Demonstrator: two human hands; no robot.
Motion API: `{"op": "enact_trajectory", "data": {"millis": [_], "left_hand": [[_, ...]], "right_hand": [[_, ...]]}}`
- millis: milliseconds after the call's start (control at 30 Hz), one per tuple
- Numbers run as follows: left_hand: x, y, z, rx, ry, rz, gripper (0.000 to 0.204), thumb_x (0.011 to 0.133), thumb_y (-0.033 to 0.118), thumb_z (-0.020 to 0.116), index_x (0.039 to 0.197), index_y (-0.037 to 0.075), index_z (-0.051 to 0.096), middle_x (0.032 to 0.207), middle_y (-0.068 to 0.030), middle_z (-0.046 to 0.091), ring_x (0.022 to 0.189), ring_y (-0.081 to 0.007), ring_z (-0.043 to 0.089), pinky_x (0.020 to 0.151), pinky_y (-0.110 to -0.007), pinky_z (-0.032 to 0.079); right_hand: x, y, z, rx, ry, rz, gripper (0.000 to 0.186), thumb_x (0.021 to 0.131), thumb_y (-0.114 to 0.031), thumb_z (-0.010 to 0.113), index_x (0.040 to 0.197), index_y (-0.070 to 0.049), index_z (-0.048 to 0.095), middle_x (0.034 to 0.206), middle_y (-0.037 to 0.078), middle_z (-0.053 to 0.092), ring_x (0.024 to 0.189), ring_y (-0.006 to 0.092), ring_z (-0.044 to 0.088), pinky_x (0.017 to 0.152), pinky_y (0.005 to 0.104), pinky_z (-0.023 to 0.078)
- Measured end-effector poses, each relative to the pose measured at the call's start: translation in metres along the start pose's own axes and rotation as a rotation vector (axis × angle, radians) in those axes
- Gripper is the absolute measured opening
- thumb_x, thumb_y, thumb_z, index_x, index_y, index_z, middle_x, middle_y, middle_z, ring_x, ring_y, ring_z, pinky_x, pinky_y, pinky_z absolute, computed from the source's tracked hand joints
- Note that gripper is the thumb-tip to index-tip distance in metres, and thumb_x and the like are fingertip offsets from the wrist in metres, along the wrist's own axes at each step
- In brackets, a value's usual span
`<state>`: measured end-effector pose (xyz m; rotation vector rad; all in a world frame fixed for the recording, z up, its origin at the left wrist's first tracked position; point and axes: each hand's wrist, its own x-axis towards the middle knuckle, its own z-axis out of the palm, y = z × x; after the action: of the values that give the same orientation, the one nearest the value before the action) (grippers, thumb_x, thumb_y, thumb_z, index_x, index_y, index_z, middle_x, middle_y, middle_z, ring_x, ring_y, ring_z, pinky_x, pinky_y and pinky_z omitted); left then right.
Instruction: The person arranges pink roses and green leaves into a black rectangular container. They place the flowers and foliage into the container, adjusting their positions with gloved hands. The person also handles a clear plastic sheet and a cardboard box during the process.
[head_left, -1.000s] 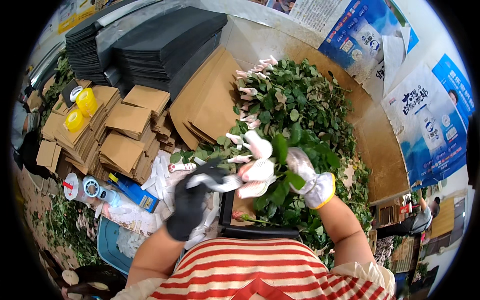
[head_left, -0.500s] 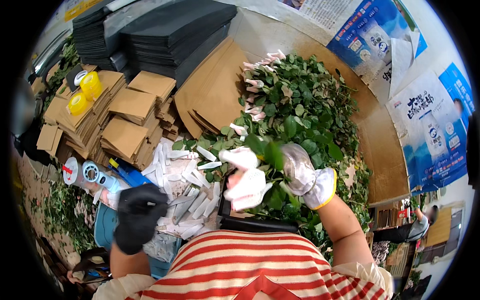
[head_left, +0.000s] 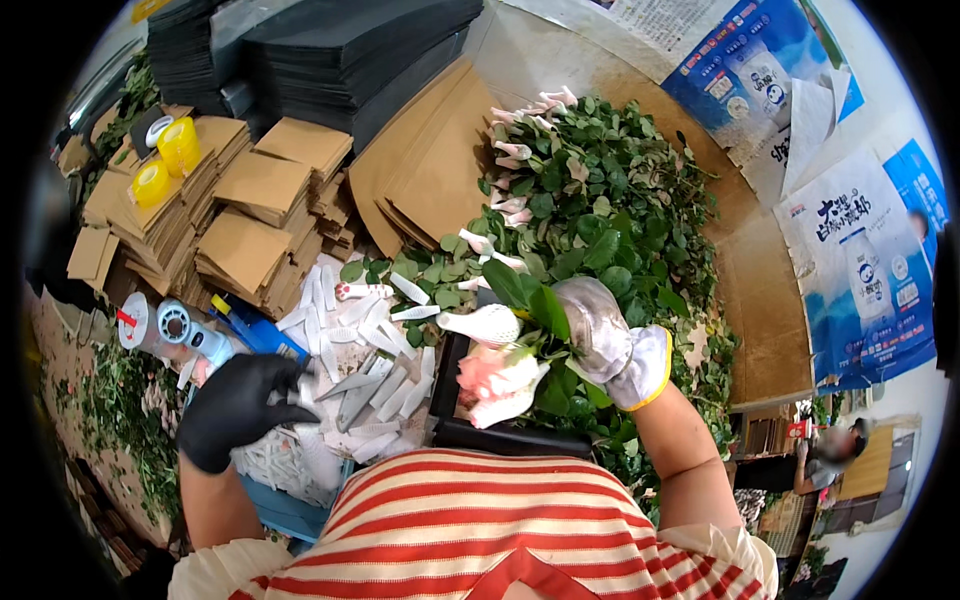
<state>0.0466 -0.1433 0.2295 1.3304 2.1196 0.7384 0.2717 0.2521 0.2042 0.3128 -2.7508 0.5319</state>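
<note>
My right hand [head_left: 600,330], in a grey-white glove with a yellow cuff edge, is closed round the leafy stems of several roses. One pink rose head [head_left: 495,372] is bare; beside it another bud is covered by a white mesh sleeve [head_left: 483,324]. These heads lie over a black tray [head_left: 515,441] in front of my body. My left hand [head_left: 245,410], black-gloved, hovers to the left over white sleeves. Its thumb and fingers are curled but apart, with nothing visible between them. Many loose white sleeves [head_left: 400,395] are strewn between the hands.
A blue bin [head_left: 290,510] of white sleeves stands below my left hand. Leafy roses with sleeved buds [head_left: 620,190] are heaped at the back right against a cardboard wall [head_left: 765,320]. Cardboard stacks [head_left: 245,250], yellow tape rolls [head_left: 178,148] and a light-blue handheld fan [head_left: 195,335] stand left.
My left hand has moved left, away from the roses. A rose head that looked white-covered now shows bare pink. My right hand keeps hold of the stems, almost in place.
</note>
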Motion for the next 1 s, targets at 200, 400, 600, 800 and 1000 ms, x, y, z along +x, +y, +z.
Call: {"op": "enact_trajectory", "data": {"millis": [200,400,600,800,1000], "left_hand": [[0.071,0.071,0.033,-0.63,0.161,0.36,0.027,0.078,0.008,0.079,0.1,-0.002,0.066,0.086,-0.01,0.068,0.074,-0.0178,0.064,0.07,-0.031,0.051],[0.005,0.028,-0.003,-0.157,0.238,0.14,0.018,0.074,0.008,0.078,0.09,0.002,0.072,0.075,-0.0134,0.067,0.065,-0.0254,0.066,0.062,-0.033,0.052],[0.05,0.101,0.051,0.479,0.572,0.733,0.025,0.079,0.017,0.066,0.101,0.006,0.071,0.091,-0.0055,0.061,0.083,-0.0203,0.06,0.071,-0.036,0.05],[0.121,0.081,0.063,0.786,0.844,0.391,0.008,0.073,0.009,0.06,0.077,0.002,0.061,0.079,-0.0099,0.049,0.077,-0.0234,0.053,0.066,-0.036,0.045],[0.068,0.059,0.059,0.631,0.631,0.564,0.009,0.072,0.015,0.061,0.08,0.01,0.06,0.081,-0.0061,0.053,0.078,-0.0231,0.055,0.066,-0.037,0.046]], "right_hand": [[0.034,-0.03,-0.002,-0.014,-0.113,-0.019,0.034,0.075,-0.01,0.062,0.108,-0.004,0.064,0.094,0.016,0.065,0.089,0.0384,0.062,0.077,0.0464,0.049],[0.007,-0.006,-0.014,0.168,0.091,0.279,0.037,0.077,-0.008,0.065,0.114,-0.003,0.064,0.099,0.015,0.067,0.09,0.036,0.063,0.079,0.0438,0.05],[0.06,-0.019,-0.003,0.925,0.222,0.508,0.028,0.08,-0.008,0.064,0.108,-0.005,0.065,0.093,0.015,0.068,0.083,0.0371,0.064,0.073,0.0441,0.051],[0.096,-0.021,0.028,-0.257,0.176,0.035,0.053,0.067,-0.012,0.073,0.117,-0.002,0.061,0.098,0.019,0.065,0.091,0.0423,0.061,0.079,0.0475,0.05],[0.099,0.005,0.033,-0.207,0.012,0.06,0.047,0.07,-0.011,0.072,0.116,-0.003,0.062,0.092,0.018,0.065,0.085,0.0406,0.062,0.076,0.0441,0.051]]}}
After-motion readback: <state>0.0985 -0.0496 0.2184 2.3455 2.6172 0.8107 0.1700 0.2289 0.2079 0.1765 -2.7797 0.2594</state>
